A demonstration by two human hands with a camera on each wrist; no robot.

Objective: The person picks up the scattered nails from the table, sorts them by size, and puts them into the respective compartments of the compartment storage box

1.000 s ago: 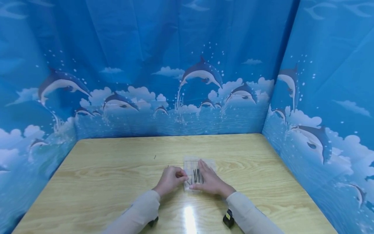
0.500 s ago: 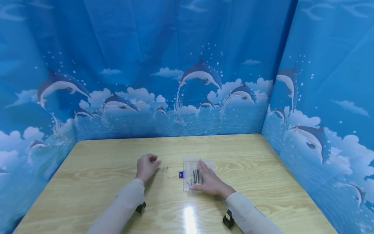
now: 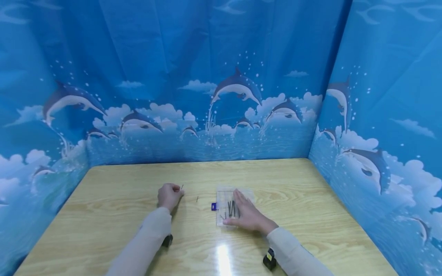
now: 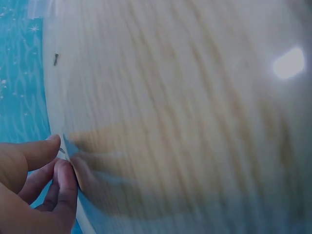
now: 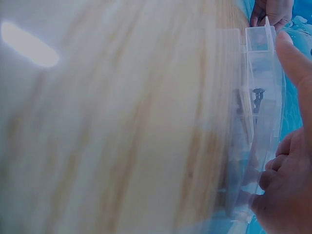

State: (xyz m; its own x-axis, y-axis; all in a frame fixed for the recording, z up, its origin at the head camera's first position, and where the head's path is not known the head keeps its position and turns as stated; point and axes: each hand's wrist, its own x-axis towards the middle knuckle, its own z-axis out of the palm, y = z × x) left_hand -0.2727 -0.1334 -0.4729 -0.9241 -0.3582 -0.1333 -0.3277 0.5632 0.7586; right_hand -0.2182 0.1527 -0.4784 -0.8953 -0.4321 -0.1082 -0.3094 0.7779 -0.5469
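Note:
In the head view my left hand [image 3: 169, 196] is at the left of the table, thumb and fingertips pinching a small thin screw [image 3: 182, 187] that points up. The left wrist view shows the screw's metal tip [image 4: 61, 150] between thumb and forefinger. A second small screw [image 3: 197, 199] lies on the wood to its right. My right hand [image 3: 249, 212] rests over a clear plastic compartment box [image 3: 222, 195], fingers extended and thumb spread along its near side. Several dark, longer screws [image 3: 230, 208] lie in the box, partly covered by that hand.
A small blue tab [image 3: 214, 206] sits at the box's left edge. The wooden table [image 3: 124, 191] is bordered by a blue dolphin-print curtain [image 3: 165, 76] at the back and sides. Light reflects off the tabletop near the front.
My left hand left the box's left side and moved to the far left, where it picked up the small screw. The blue tab came into view. My right hand stayed on the box.

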